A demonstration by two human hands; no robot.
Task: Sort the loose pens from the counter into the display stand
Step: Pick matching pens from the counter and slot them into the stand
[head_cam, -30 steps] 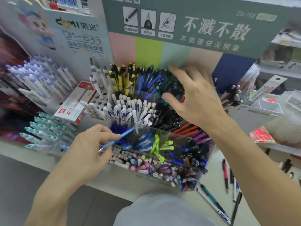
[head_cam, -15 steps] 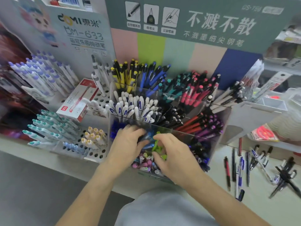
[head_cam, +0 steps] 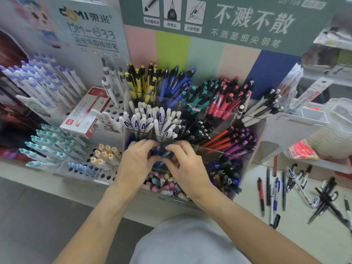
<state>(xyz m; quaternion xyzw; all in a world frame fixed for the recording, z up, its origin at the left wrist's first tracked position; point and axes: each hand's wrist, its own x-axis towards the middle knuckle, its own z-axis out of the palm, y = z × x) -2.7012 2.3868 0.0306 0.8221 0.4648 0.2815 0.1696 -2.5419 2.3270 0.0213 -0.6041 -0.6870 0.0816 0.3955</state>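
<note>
Head view looks down at a clear plastic display stand [head_cam: 253, 128] with many boxes full of pens. Both hands are low in the front of the stand, close together. The left hand [head_cam: 136, 164] has its fingers bent over a bunch of blue see-through pens [head_cam: 162, 151] in a front box. The right hand [head_cam: 187, 168] is just beside it, and its bent fingers press on the same blue pens from the other side. The fingertips of the two hands almost meet over the pens. I cannot tell if the fingers go all the way round a pen.

Behind the hands stand white pens with blue letters [head_cam: 150, 121]. Farther back are yellow and black pens [head_cam: 141, 82], dark blue pens [head_cam: 175, 82], teal pens [head_cam: 198, 96] and pink-red pens [head_cam: 226, 98]. In front of the hands is a box of small pastel pens [head_cam: 163, 184].

Loose pens [head_cam: 274, 189] lie flat on the pale counter [head_cam: 304, 235], to the right of the stand. They are red, black, blue and white, and some cross over each other. To the left of the stand is a white holed rack [head_cam: 112, 109] with purple-capped pens [head_cam: 38, 82] and a red and white box [head_cam: 87, 115].
</note>
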